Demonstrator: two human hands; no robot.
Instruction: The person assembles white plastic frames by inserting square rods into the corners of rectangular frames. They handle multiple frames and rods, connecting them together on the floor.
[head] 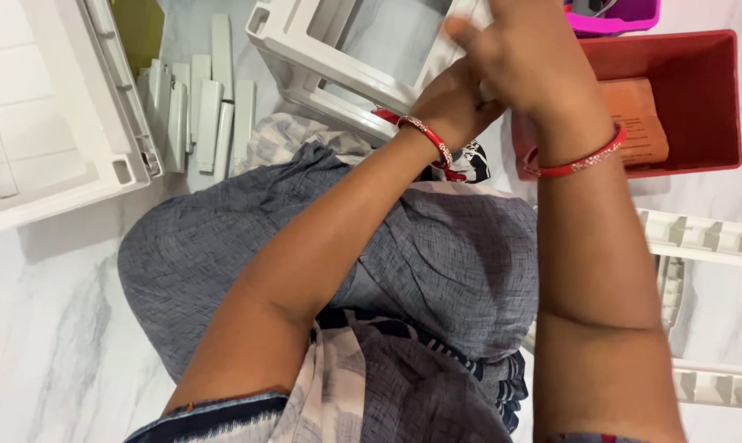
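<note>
- White marble floor (51, 328) under everything; person sits on it, grey checked garment over the lap (436, 271).
- Large white plastic panel (51, 123) at far left, ribbed edge, lying flat, well apart from both hands.
- White plastic frame (321, 57) at top centre, tilted, open windows in it, one side resting on the lap, far side up by the hands. This is the piece being worked.
- Handling, as a judgement: looks light, stiff, moulded plastic with smooth faces, so a bit slippery; thin rails may flex or snap if twisted. Best hold is on the thick outer rim or a corner, not the thin cross bars.
- Red plastic bin (699, 98) at upper right, an orange flat packet (641, 115) inside; pink tub (625, 16) just behind it.
- Another white slotted frame (707, 238) at right edge, on the floor.
- Row of short white plastic bars (207, 107) standing side by side, upper left, between panel and frame.
- Right hand (535, 57): fingers curled together over the frame's right edge, clamped on it as far as I can see.
- Left hand (449, 102): tucked under the right, touching the frame; cannot tell whether its fingers are closed on it, mostly hidden.
- Red bangles on both wrists.
</note>
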